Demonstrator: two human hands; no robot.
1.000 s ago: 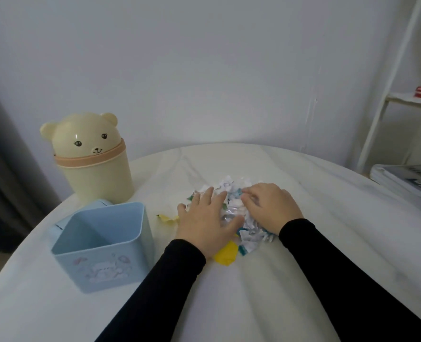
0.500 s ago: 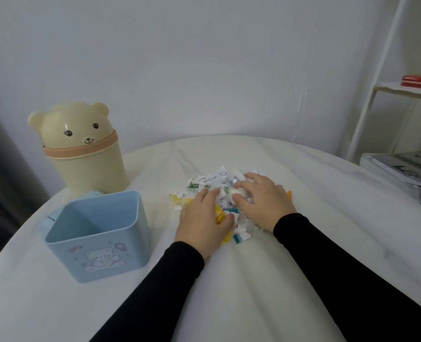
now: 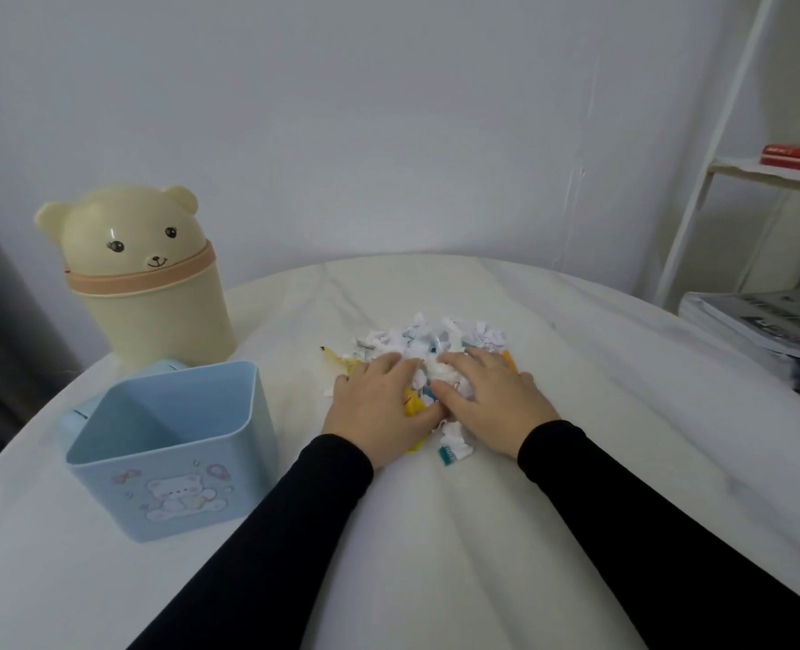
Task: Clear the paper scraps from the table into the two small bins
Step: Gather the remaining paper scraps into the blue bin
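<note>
On the white tabletop (image 3: 459, 555), right of the open blue bin (image 3: 173, 443), lies the pile of paper scraps (image 3: 428, 347). Left hand (image 3: 379, 405) and right hand (image 3: 491, 398) rest palm-down on the pile's near side, fingers relaxed and spread, gripping nothing. Behind the blue bin stands the lidded cream bear bin (image 3: 147, 279).

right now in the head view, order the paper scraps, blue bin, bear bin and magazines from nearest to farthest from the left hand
1. paper scraps: under the left hand
2. blue bin: to its left
3. bear bin: farther left, behind
4. magazines: far right
</note>
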